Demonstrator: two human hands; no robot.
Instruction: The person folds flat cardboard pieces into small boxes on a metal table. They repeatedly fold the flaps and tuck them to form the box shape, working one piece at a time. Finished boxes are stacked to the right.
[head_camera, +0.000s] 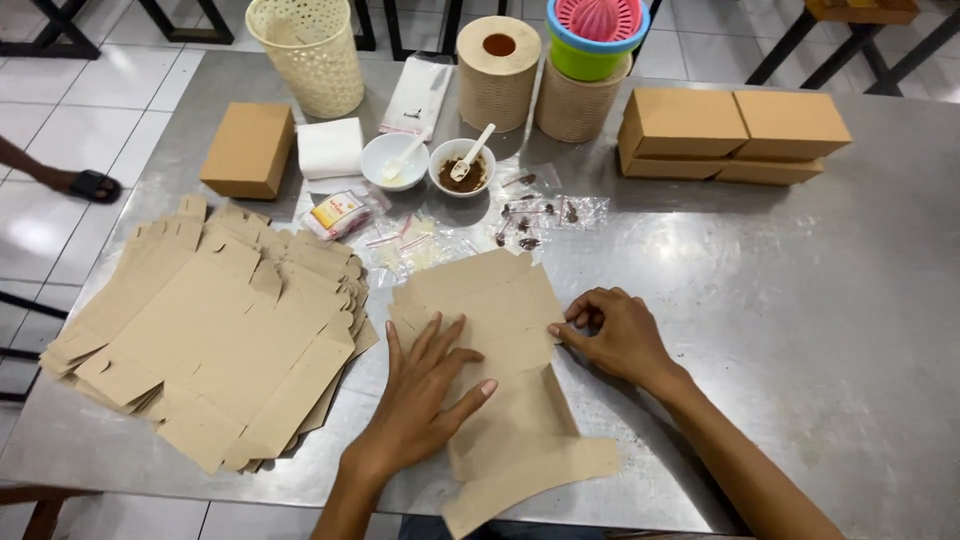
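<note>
A flat, unfolded brown cardboard box blank (500, 300) lies on the steel table (800, 300) in front of me. My left hand (430, 385) rests flat on it with fingers spread, pressing it down. At the blank's right edge, my right hand (615, 335) pinches a flap between fingertips and thumb. A thick stack of the same flat blanks (210, 330) lies to the left of my left hand.
Folded brown boxes (735, 135) sit at the back right and one more box (248, 148) at the back left. Two white bowls with spoons (430, 160), small clear sachets (530, 210), paper rolls (497, 75), a woven basket (310, 55) and white tissues (330, 148) line the back. Someone's sandalled foot (95, 185) is on the floor at left.
</note>
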